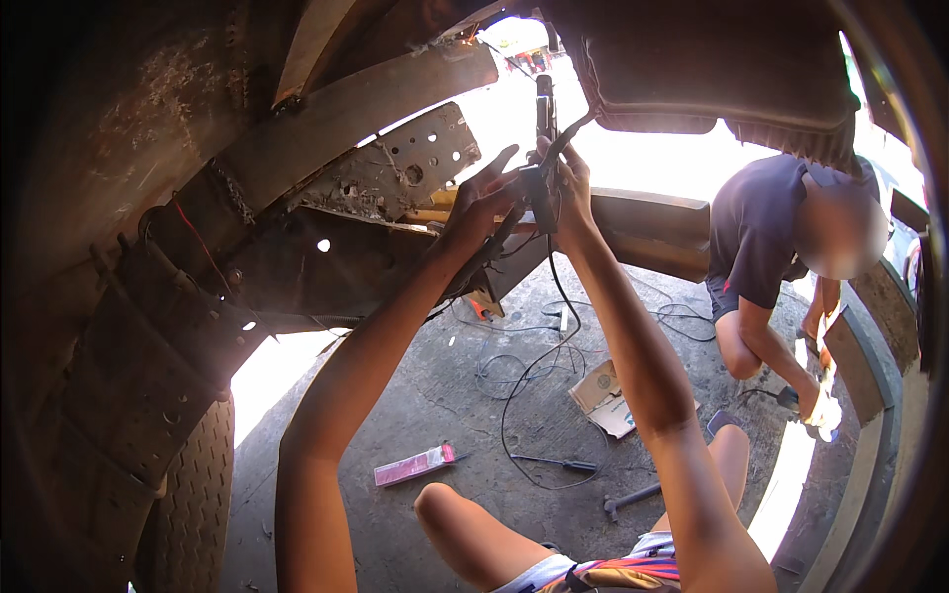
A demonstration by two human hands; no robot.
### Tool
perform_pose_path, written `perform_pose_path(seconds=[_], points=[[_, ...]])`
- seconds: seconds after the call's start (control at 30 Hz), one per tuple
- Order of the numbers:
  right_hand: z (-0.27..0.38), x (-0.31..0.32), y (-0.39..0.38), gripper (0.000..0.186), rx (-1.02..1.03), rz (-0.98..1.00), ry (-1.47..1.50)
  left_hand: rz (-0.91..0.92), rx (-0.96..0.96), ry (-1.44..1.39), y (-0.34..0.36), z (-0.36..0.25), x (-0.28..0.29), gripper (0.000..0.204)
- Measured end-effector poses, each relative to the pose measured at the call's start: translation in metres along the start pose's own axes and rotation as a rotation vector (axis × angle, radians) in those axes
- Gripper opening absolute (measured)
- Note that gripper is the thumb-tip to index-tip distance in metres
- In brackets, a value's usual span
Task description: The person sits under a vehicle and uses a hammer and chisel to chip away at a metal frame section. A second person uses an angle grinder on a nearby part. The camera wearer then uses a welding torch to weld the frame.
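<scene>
Raised in front of me, both hands are at a black boxy part with a dark hose or cable running off its top. My right hand is closed round its right side. The fingers of my left hand curve against its left side, one digit pointing up; the grip is partly hidden. Above them stands a dark upright bar, and I cannot tell whether it joins the part. A thin black cable hangs below the hands and runs down to the ground.
A rusty metal frame with a holed plate lies left, a dark panel overhead. On the concrete are a pink-and-white package, a screwdriver, a hammer and cardboard. Another person crouches at right beside curved metal.
</scene>
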State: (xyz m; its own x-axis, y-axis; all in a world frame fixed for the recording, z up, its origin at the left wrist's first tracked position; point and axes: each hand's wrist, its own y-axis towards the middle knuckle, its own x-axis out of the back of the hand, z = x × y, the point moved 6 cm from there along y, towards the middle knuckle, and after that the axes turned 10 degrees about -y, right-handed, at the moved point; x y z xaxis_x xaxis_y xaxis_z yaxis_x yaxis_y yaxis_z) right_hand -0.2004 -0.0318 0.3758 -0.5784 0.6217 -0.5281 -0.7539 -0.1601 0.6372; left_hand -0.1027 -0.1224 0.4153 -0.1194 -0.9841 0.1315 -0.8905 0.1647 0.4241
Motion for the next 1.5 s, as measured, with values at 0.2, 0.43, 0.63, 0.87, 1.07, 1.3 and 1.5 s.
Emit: perform_pose_path(seconds=[0.2,0.43,0.63,0.87,1.07,1.3,1.5], points=[[0.013,-0.014,-0.002,0.054,0.264,0.053,-0.228,0.060,-0.027,-0.094,0.004,0.004,0.000,0.069],[0.025,-0.028,-0.010,0.054,0.397,0.025,-0.374,0.043,-0.050,-0.064,0.008,0.006,0.006,0.066],[0.040,-0.035,-0.020,0.051,0.455,0.014,-0.341,-0.020,-0.066,0.013,0.000,-0.002,0.002,0.061],[0.034,-0.035,-0.017,0.050,0.427,0.011,-0.283,-0.064,-0.056,0.018,0.000,-0.004,0.002,0.060],[0.031,-0.033,-0.017,0.042,0.356,0.024,-0.309,-0.077,-0.087,0.007,-0.001,-0.004,0.003,0.059],[0.022,-0.031,-0.012,0.050,0.326,0.052,-0.303,-0.039,-0.056,-0.005,0.002,0.000,0.005,0.062],[0.021,-0.029,-0.008,0.055,0.364,-0.022,-0.357,-0.036,-0.064,-0.011,0.003,0.000,0.006,0.063]])
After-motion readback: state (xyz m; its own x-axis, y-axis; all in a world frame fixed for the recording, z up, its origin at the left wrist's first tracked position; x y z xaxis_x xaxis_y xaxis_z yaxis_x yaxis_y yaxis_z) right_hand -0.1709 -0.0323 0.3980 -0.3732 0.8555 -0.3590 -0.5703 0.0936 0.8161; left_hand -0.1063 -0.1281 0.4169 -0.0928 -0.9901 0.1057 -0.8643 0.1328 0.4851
